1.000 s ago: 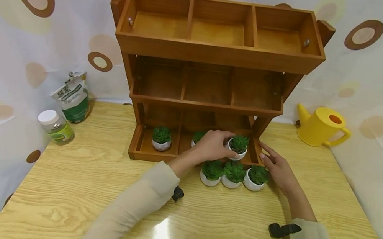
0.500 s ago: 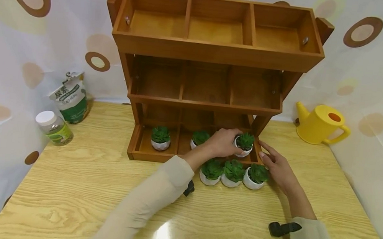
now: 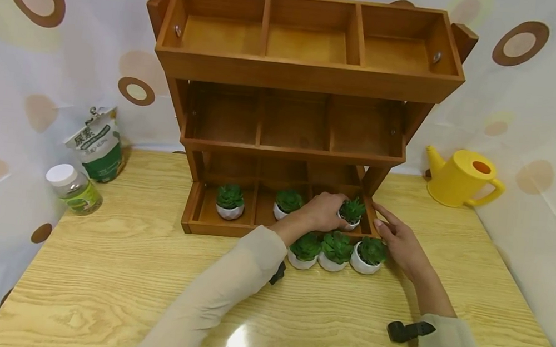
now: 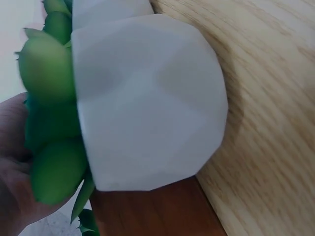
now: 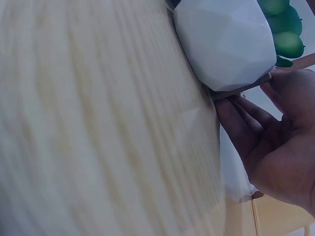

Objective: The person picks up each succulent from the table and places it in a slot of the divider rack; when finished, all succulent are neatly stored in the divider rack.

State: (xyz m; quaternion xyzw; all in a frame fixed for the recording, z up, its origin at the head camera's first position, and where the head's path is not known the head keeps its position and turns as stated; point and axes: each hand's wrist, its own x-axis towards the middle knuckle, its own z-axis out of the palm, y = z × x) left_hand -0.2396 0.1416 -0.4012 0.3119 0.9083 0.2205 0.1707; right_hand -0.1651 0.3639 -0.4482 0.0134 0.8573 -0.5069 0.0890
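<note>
My left hand point(image 3: 323, 211) grips the white pot of a small succulent point(image 3: 352, 209), low inside the right compartment of the bottom tier of a wooden shelf rack point(image 3: 312, 78). Its fingers cover part of the pot. Against the rack's lower right side rest the fairly straight fingers of my right hand point(image 3: 403, 247), with the thumb by the front corner. Three more potted succulents, on the left point(image 3: 303, 251), in the middle point(image 3: 334, 251) and on the right point(image 3: 366, 256), stand in a row before the rack. A faceted white pot point(image 4: 152, 103) fills the left wrist view and hides the gripped one.
One succulent point(image 3: 230, 201) sits in the bottom tier's left compartment, another point(image 3: 287, 203) in its middle one. A white-lidded jar point(image 3: 74, 189) and a clipped bag point(image 3: 98, 145) stand at the left. Behind the right hand is a yellow watering can point(image 3: 464, 179).
My left hand has carried the gripped succulent rightward and then down into the right compartment. The right hand stays at the rack's side. The head view has shifted slightly.
</note>
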